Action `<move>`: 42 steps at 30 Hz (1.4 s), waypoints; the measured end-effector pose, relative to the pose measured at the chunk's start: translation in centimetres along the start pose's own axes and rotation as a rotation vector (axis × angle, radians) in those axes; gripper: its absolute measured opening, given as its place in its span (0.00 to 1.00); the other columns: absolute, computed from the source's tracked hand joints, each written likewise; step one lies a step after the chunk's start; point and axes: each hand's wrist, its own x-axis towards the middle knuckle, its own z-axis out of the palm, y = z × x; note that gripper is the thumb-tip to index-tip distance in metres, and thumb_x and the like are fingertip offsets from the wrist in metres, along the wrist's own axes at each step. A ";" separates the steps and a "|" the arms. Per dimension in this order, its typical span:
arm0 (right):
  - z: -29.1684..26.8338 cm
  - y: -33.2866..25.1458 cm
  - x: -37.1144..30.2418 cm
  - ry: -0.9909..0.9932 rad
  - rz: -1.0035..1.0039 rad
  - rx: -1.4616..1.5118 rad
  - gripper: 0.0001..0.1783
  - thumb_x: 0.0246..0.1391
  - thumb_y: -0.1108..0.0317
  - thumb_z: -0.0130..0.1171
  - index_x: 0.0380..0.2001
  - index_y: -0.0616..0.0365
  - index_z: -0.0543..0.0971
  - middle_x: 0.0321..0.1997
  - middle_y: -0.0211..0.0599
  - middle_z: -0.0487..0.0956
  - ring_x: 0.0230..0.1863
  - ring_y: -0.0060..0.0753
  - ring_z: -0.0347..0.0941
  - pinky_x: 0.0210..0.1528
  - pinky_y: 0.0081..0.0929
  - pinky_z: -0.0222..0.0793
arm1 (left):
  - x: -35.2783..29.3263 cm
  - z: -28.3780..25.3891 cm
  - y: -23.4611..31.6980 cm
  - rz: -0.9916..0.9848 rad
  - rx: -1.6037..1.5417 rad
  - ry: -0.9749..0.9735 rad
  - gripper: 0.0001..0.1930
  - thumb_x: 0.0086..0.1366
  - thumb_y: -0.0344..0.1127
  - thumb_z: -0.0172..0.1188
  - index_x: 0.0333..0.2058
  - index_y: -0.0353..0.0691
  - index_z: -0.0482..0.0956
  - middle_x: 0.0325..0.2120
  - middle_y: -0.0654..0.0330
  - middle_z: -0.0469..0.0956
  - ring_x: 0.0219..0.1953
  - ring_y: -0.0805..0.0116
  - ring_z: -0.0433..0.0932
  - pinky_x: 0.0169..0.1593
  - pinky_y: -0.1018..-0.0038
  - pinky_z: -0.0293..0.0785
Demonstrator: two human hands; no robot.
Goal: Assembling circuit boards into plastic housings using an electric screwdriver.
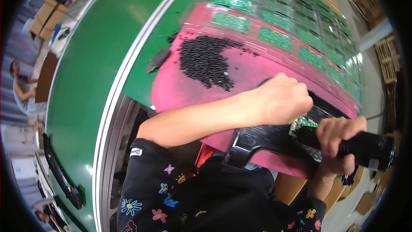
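A black plastic housing lies across the pink mat in front of me, with a small green circuit board in it. Over the housing, beside that board, my left hand is closed in a fist; whatever its fingers hold is hidden. My right hand wraps round a thick black electric screwdriver, held nearly level, its narrower end toward the board. The bit does not show. Beyond my left forearm, a heap of small black screws is spread on the mat.
Clear plastic trays with rows of green circuit boards stand at the far side. A grey rag-like piece lies left of the mat. A metal rail borders a green bench bearing a long black part. People sit further left.
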 end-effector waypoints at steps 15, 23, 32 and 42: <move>-1.9 -3.3 -1.0 0.401 -0.317 0.133 0.20 0.50 0.60 0.65 0.39 0.53 0.67 0.17 0.19 0.67 0.18 0.14 0.60 0.33 0.18 0.54 | 0.2 -1.2 1.4 0.185 0.029 -0.117 0.06 0.49 0.32 0.63 0.26 0.39 0.80 0.25 0.58 0.81 0.32 0.56 0.82 0.30 0.63 0.77; -2.1 -2.9 -1.0 0.356 -0.373 0.179 0.19 0.48 0.60 0.64 0.38 0.53 0.68 0.16 0.18 0.69 0.17 0.13 0.63 0.31 0.16 0.56 | 0.3 -0.5 1.0 0.118 -0.139 -0.027 0.10 0.58 0.39 0.63 0.27 0.39 0.77 0.23 0.59 0.78 0.31 0.55 0.80 0.28 0.61 0.73; -1.0 -3.4 -1.0 0.250 -0.379 0.190 0.17 0.52 0.60 0.62 0.39 0.54 0.67 0.16 0.21 0.69 0.18 0.16 0.65 0.33 0.20 0.60 | 0.6 -0.2 1.1 0.102 -0.326 -0.132 0.14 0.60 0.40 0.63 0.39 0.37 0.77 0.33 0.56 0.81 0.35 0.55 0.81 0.35 0.65 0.77; -4.8 -4.1 -2.9 0.315 -0.108 -0.249 0.20 0.57 0.51 0.55 0.38 0.54 0.65 0.15 0.22 0.64 0.12 0.18 0.58 0.22 0.22 0.56 | 0.8 -0.3 1.2 0.030 -0.005 -0.360 0.27 0.52 0.42 0.69 0.49 0.39 0.74 0.50 0.58 0.71 0.49 0.56 0.73 0.50 0.63 0.73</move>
